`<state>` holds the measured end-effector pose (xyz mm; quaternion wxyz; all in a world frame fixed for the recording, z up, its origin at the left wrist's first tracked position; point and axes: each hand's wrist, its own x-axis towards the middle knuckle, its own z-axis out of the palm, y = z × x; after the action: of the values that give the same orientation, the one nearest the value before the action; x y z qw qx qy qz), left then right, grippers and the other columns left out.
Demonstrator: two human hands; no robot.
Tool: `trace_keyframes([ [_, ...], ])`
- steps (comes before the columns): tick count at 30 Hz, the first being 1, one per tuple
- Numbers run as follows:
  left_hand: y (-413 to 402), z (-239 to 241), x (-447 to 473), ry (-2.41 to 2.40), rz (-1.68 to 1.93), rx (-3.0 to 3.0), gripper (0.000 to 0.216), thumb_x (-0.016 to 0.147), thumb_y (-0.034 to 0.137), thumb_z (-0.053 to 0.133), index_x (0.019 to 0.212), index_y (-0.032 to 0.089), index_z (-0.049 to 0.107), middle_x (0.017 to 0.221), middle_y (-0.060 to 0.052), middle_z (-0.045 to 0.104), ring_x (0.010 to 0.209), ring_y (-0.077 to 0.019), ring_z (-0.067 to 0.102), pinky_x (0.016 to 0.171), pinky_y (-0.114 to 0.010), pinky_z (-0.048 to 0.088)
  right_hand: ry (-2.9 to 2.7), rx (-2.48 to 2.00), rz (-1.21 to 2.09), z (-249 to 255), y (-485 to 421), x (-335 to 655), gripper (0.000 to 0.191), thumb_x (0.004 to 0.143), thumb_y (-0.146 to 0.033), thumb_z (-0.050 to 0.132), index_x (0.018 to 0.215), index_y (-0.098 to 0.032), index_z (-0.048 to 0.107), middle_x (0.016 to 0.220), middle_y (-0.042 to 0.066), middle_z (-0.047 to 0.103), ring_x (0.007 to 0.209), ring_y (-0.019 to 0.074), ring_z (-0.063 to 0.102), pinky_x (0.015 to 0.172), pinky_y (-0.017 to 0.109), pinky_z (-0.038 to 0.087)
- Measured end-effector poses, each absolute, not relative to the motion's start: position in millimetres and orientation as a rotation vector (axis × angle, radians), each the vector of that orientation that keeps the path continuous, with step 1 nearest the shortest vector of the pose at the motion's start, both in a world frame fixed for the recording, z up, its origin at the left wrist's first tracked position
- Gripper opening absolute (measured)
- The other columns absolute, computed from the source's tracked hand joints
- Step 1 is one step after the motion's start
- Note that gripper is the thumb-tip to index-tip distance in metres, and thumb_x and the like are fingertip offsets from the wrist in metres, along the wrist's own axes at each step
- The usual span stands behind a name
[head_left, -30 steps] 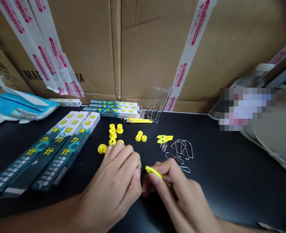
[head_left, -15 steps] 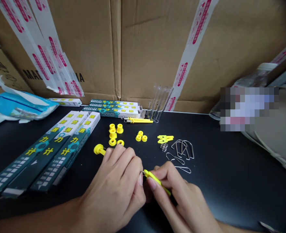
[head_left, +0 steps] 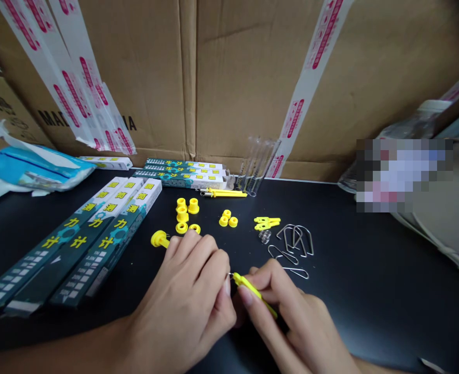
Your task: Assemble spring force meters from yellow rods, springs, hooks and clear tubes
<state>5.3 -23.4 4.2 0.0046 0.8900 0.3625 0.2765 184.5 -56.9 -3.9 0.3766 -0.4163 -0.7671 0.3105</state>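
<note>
My left hand (head_left: 190,296) is closed, thumb pressed against its curled fingers. A thin metal wire (head_left: 230,274) shows at its fingertips and reaches the tip of a slim yellow plastic strip (head_left: 248,285). My right hand (head_left: 295,311) pinches that strip between thumb and index finger, tilted down to the right. Behind my left knuckles a yellow piece with a round head (head_left: 159,239) peeks out; whether it is held or lying there I cannot tell. Further right lie small yellow clips (head_left: 266,223), little coil springs (head_left: 264,237) and bent wire hooks (head_left: 295,240).
Yellow flanged caps (head_left: 181,214) and small yellow rings (head_left: 227,220) lie ahead of my hands. Printed boxes (head_left: 105,234) line the left. Behind are yellow rods (head_left: 227,194), standing clear tubes (head_left: 256,166) and a large carton (head_left: 229,78). A plastic bottle (head_left: 416,122) stands right.
The camera view has shifted very slightly. Both hands keep the same grip, with the yellow strip still at my left fingertips.
</note>
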Motion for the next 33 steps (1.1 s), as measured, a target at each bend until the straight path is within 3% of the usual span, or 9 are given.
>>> trace_keyframes([
  [33, -26.8, 3.3, 4.5, 1.108, 0.772, 2.742, 0.023, 0.089, 0.007, 0.034, 0.074, 0.02, 0.045, 0.078, -0.006, 0.053, 0.075, -0.0254, 0.043, 0.067, -0.041, 0.034, -2.027, -1.019, 0.71, -6.2, -55.8, 184.0, 0.017, 0.101, -0.01, 0.042, 0.096, -0.026, 0.043, 0.077, -0.006, 0.058, 0.065, 0.0091, 0.058, 0.057, 0.017, 0.045],
])
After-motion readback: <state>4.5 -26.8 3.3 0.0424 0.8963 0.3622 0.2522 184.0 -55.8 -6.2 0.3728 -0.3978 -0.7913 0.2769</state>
